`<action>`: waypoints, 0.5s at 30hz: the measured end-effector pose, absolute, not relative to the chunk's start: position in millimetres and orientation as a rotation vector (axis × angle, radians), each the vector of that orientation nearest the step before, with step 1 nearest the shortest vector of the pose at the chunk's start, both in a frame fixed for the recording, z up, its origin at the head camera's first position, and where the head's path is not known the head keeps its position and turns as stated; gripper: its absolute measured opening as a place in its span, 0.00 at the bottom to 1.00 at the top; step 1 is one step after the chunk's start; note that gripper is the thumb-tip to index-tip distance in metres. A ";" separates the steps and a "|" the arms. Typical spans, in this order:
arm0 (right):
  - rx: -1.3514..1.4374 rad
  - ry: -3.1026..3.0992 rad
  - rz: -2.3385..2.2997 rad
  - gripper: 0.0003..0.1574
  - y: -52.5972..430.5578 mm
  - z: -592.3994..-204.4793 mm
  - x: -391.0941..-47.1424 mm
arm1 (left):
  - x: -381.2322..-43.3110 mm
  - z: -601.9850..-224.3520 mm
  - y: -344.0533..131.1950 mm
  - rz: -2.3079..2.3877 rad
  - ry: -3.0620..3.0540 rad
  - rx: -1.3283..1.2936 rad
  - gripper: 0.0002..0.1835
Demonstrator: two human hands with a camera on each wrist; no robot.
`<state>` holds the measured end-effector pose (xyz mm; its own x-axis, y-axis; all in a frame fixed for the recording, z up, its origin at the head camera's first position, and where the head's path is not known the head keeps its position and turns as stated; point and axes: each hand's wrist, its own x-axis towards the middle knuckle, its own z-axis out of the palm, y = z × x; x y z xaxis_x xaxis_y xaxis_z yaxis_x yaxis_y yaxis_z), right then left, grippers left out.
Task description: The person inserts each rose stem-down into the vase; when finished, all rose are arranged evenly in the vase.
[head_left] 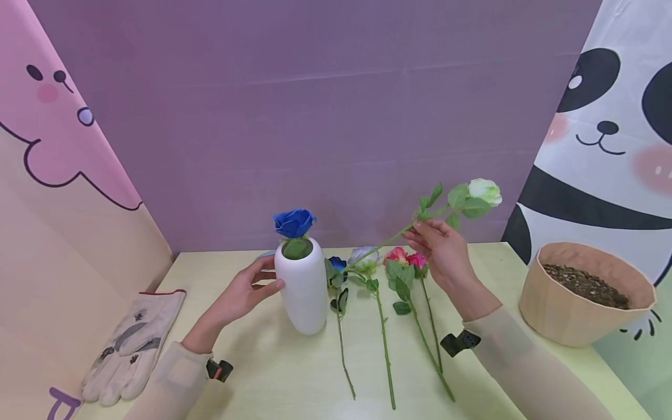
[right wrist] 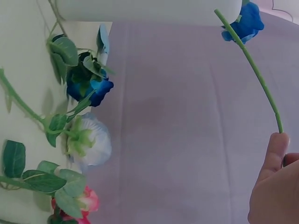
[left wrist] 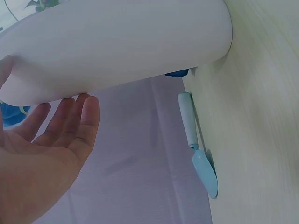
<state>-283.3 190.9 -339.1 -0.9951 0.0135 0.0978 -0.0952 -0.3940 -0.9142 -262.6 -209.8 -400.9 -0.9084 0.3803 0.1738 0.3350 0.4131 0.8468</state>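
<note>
The pale counter [head_left: 262, 373] bears a vase [head_left: 304, 291] touching the left grip [head_left: 256, 284], a trowel [left wrist: 204, 172] beyond it, gloves [head_left: 136, 350] to its left. Four flowers [head_left: 400, 273] lie between that and the right grip [head_left: 443, 254]; a pot [head_left: 556, 303] stands farther right.

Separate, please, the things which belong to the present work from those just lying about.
In use, it seems: white vase, gripped by the left hand; blue rose in it; white rose, pinched by the right hand; four flowers lying nearby, probably.

Just lying about: printed work glove; blue trowel; tan planter.
</note>
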 end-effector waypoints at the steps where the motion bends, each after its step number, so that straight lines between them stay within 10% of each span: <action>1: 0.117 -1.678 2.576 0.09 190.0 -337.8 -283.3 | -262.4 -400.8 -209.8 1.544 2.605 0.660 0.33; 15: 0.148 -1.605 2.608 0.14 175.6 -321.2 -284.9 | -262.6 -401.7 -210.2 1.551 2.596 0.659 0.33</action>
